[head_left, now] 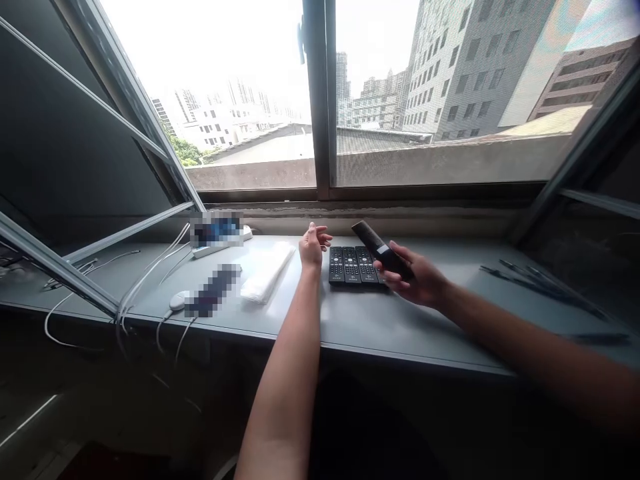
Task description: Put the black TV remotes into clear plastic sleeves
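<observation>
My right hand (417, 279) grips a black remote control (379, 251), held tilted above the grey sill (360, 320) with its far end pointing up and left. Just below it, three black remote controls (352, 265) lie side by side on the sill, buttons up. My left hand (313, 245) hovers over the sill just left of that row, fingers loosely curled and apart, holding nothing.
A folded white cloth (267, 272) lies left of my left hand. Further left are a white power strip (220, 248), white cables (145, 280) and a small white device (179, 300). Dark thin rods (540, 283) lie at the right. Window frame (320, 100) behind.
</observation>
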### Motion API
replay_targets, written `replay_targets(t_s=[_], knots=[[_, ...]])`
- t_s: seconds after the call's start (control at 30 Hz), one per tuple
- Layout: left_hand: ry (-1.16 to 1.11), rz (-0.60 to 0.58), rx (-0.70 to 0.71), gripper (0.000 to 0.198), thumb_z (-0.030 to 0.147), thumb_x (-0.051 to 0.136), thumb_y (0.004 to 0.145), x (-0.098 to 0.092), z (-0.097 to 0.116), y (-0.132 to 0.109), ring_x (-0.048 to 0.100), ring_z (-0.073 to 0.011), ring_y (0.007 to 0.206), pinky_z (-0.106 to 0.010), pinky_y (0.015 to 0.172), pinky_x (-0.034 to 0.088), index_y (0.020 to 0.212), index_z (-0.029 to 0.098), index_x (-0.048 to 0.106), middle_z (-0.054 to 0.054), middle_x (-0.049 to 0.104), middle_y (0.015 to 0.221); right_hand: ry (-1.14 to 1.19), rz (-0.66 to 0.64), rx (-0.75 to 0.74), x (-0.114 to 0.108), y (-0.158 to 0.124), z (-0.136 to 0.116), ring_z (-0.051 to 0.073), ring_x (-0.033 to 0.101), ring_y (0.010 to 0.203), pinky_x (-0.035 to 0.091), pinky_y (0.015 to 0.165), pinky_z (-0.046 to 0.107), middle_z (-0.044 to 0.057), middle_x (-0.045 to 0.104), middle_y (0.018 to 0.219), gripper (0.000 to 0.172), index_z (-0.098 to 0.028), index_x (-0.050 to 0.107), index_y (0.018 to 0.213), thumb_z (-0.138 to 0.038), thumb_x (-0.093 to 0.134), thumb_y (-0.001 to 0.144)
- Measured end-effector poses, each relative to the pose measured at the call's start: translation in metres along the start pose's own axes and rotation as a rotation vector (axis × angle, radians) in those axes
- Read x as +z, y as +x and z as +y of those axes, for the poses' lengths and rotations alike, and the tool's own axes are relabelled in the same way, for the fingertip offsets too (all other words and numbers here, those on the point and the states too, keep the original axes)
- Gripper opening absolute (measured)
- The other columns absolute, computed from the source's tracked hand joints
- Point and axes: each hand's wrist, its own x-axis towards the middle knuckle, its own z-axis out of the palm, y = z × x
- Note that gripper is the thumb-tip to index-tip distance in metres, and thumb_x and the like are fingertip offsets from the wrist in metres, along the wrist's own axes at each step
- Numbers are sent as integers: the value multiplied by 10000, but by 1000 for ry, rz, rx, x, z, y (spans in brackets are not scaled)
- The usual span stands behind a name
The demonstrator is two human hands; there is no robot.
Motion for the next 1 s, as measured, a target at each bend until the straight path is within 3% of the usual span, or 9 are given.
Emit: replay_targets(t_s=[0.07,0.13,0.3,0.37,0.57,0.67,0.77,0.9,1.0], knots=[[40,-4,22,667,763,484,1039,2,2,-4,613,-139,587,-275,571,406,983,159,764,-85,740,750,26,-61,20,1,0,-2,139,473,523,425,355,232,46,654,859,295,-234,693,1204,-480,558,1112],[76,7,65,692,780,459,1041,4,5,-9,600,-143,573,-287,575,408,948,167,766,-81,722,719,27,-78,10,1,1,-2,145,489,545,455,386,242,36,623,837,313,-224,696,1236,-478,563,1108],[101,46,104,737,812,410,1043,3,9,-15,574,-143,544,-293,564,403,902,176,755,-69,694,668,-12,84,-181,-1,6,0,141,613,689,517,455,205,43,696,946,125,-223,723,1114,-336,690,1072],[100,69,101,742,818,411,1041,1,8,-14,571,-140,543,-289,560,404,901,174,752,-68,696,669,-38,138,-187,-3,8,0,122,622,675,512,437,182,46,734,1009,95,-223,729,1079,-308,748,1042],[132,101,82,758,816,380,1048,-2,7,-12,596,-145,568,-292,582,434,910,174,758,-83,714,707,-94,86,-184,-3,5,2,78,528,575,430,408,157,20,721,891,214,-190,722,983,-228,914,896],[147,113,72,759,818,377,1045,-3,6,-12,606,-149,576,-293,590,442,910,176,758,-88,718,717,-68,17,-165,1,3,1,101,483,558,421,421,205,9,662,828,203,-204,732,1080,-345,831,972],[147,136,62,756,810,366,1051,-4,5,-11,606,-149,577,-291,590,444,908,178,754,-89,718,717,-22,-37,-104,2,1,-1,155,478,564,437,436,273,33,624,814,313,-224,730,1182,-492,602,1082],[131,147,60,735,786,384,1063,-5,4,-10,596,-142,564,-285,582,446,906,169,751,-85,715,705,96,-42,-62,2,1,-3,161,450,554,442,437,276,28,575,777,311,-199,725,1242,-374,512,1098],[131,146,61,733,779,387,1067,-5,4,-10,597,-138,562,-276,579,452,908,164,753,-81,718,701,137,-15,-54,3,2,-4,161,497,585,473,430,256,38,594,789,309,-183,728,1234,-394,543,1104]])
